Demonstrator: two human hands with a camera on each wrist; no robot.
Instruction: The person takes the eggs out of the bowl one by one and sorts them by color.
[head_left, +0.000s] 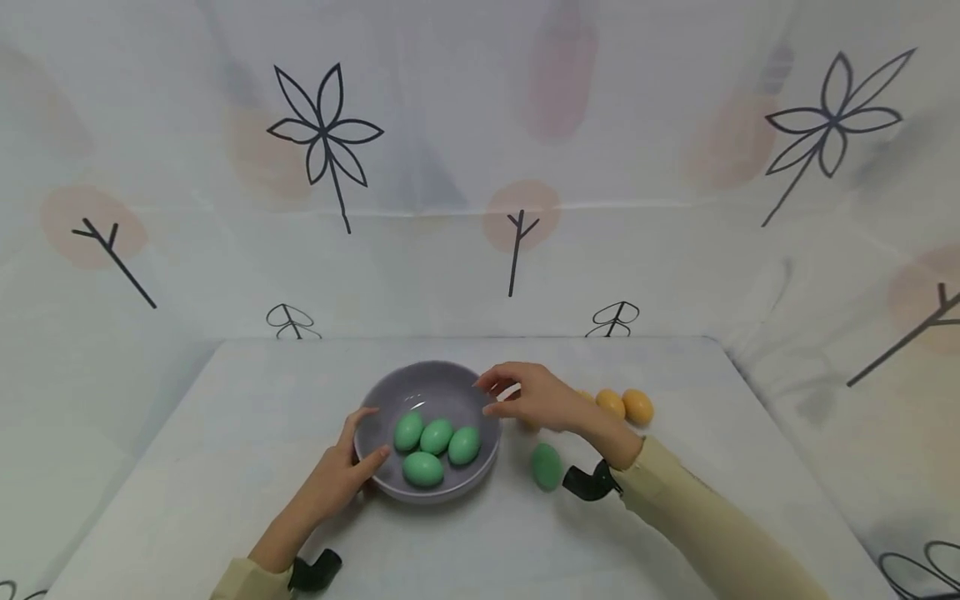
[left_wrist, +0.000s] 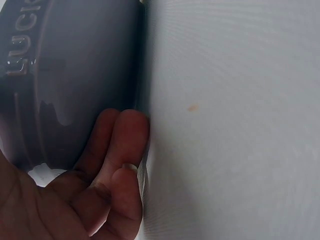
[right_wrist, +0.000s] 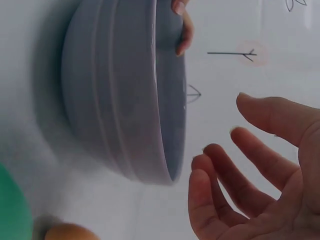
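A grey-purple bowl (head_left: 431,383) stands on the white table, with several green eggs (head_left: 423,469) lying in it. At its left side my left hand (head_left: 341,475) grips it, thumb and a finger over the rim. In the left wrist view, other fingers (left_wrist: 131,132) of that hand lie against the bowl's outer wall (left_wrist: 85,65) near the tabletop. My right hand (head_left: 534,396) hovers at the bowl's right rim, fingers bent loosely and apart from the thumb. Nothing is between them in the right wrist view, where the hand (right_wrist: 260,175) is beside the bowl's rim.
One green egg (head_left: 546,466) lies on the table right of the bowl, under my right wrist. Several orange eggs (head_left: 638,407) sit farther right, partly behind my right hand and forearm. A patterned cloth (head_left: 420,267) rises behind the table's back edge.
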